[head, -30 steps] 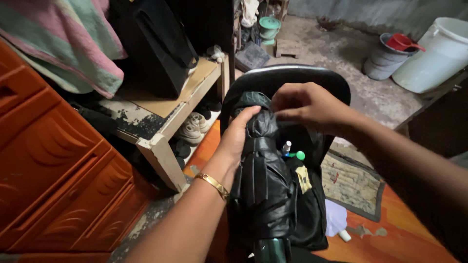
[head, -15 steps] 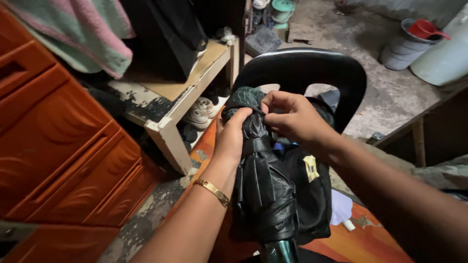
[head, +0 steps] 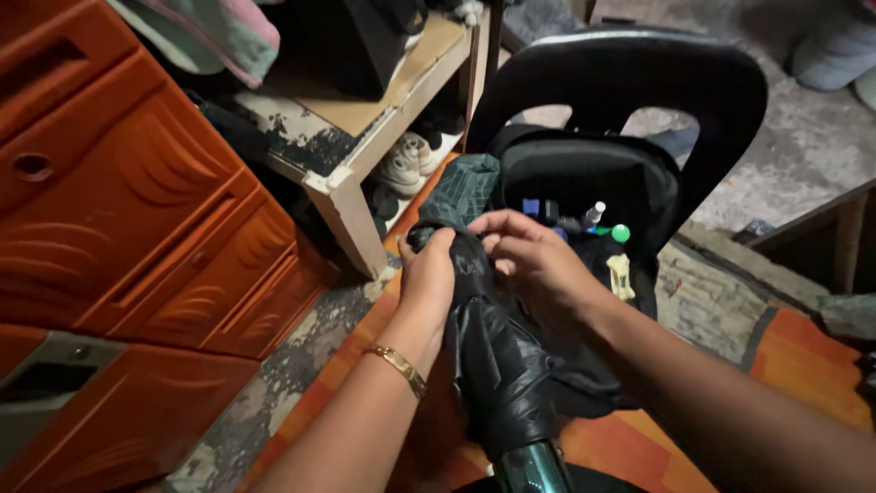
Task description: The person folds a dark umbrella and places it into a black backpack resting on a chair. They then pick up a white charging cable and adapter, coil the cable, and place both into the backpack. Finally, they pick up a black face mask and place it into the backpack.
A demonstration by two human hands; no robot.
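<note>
A folded black umbrella (head: 497,361) with a dark green handle (head: 534,470) points away from me, low in the middle of the head view. My left hand (head: 429,278), a gold bangle on its wrist, grips the umbrella's upper end. My right hand (head: 534,265) pinches the fabric close to that same end. Just beyond my hands an open black bag (head: 630,192) rests on a black plastic chair (head: 639,82). Small bottles and a green-capped item (head: 620,234) show inside the bag. A dark green checked cloth (head: 465,187) lies at the bag's left edge.
Orange drawers (head: 137,219) fill the left side. A worn wooden shelf (head: 365,146) with pale shoes (head: 401,164) beneath stands behind them. An orange mat (head: 794,365) and a small rug (head: 703,292) cover the concrete floor at right. A table leg (head: 844,242) stands far right.
The view has tipped down and moved closer. Both hands have come lower with the umbrella, away from the chair back, so the bag's open inside now shows.
</note>
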